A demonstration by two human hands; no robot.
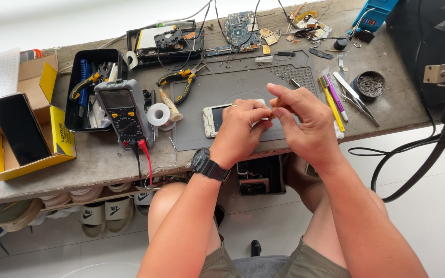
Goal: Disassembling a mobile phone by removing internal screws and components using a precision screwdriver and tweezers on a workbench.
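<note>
I see both hands raised together above the grey work mat (243, 90) at the front edge of the bench. The left hand (240, 128), with a ring and a black wristwatch (209, 164), is curled closed, its fingertips pinching a small part that I cannot identify. The right hand (302, 121) is also closed, thumb and forefinger gripping a small brownish piece (279, 102) that meets the left fingertips. Directly beneath the hands, a white phone (217, 117) lies flat on the mat, partly hidden by the left hand.

Left of the mat stand a multimeter (122, 110) with red and black leads, a solder spool (158, 114) and yellow-handled pliers (184, 82). Right of the mat lie tweezers (356, 98) and a round tin (369, 84). A circuit board (240, 28) rests at the far edge.
</note>
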